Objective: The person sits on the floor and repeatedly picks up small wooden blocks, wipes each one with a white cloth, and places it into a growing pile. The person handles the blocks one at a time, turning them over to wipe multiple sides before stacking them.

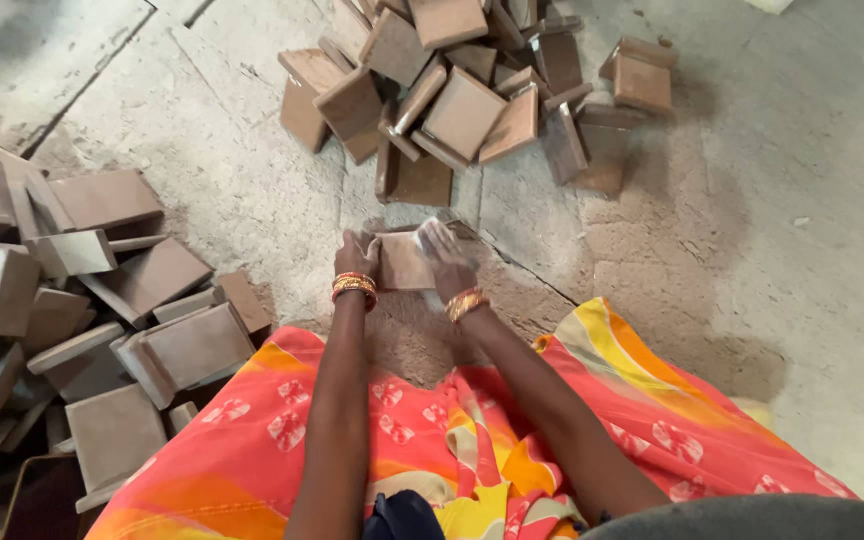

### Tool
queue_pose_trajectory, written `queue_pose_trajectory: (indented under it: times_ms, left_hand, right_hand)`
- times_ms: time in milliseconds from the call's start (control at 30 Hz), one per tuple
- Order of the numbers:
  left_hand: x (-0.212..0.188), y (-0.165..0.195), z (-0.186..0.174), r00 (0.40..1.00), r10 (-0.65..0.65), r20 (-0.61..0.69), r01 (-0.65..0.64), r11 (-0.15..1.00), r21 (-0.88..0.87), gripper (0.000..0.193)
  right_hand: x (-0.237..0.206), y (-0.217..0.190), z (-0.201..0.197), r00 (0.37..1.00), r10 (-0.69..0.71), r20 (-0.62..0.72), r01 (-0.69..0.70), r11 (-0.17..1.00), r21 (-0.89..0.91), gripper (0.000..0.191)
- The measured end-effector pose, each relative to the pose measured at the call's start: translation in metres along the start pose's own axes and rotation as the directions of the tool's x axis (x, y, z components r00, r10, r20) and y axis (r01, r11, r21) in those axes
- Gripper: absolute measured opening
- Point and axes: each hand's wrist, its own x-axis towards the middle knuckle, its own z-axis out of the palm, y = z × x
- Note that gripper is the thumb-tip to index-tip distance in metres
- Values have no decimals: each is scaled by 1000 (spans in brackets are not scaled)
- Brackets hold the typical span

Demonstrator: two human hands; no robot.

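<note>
Down at the left edge of the frame we see a loose heap of grey-brown square tiles (102, 300), tipped and overlapping on the dusty floor (812, 260). Moving toward the centre, our left hand (356, 258) closes its fingers on the left edge of one brown tile (402, 262), which sits low in front of us, just above the floor and just beyond the bright orange and pink cloth (252, 440) over our knees. Our right hand (444, 255) lies on the tile's right part, fingers curled on what looks like a small pale pad or cloth (430, 236) pressed to the face; we cannot tell exactly what it is. Gold and red bangles (355, 288) ring both wrists. Above, in the upper middle of the frame, a second pile of brown tiles (462, 90) lies jumbled. We judge the tile stiff, fairly heavy, brittle at corners and dusty, so best gripped by opposite edges.
</note>
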Motion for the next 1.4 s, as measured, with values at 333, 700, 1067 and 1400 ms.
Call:
queue_pose_trajectory:
  times_ms: [333,700,1067,1400]
  left_hand:
    - [9,-21,-8,996,70,-49,-81,963,-258,63]
    - [9,-26,-8,999,-38,-28,28,956,-291,56]
    - [11,-36,-1,994,-86,-65,52,913,-405,53]
    - [10,-44,3,994,-95,-48,59,864,-499,53]
  right_hand:
    - [-69,-25,-24,959,-175,-225,237,928,289,50]
    - [20,6,-9,972,-115,-204,190,894,405,67]
    - [37,-11,9,990,-23,-136,82,892,444,74]
    - [-54,-47,-19,991,107,-75,-25,718,696,77]
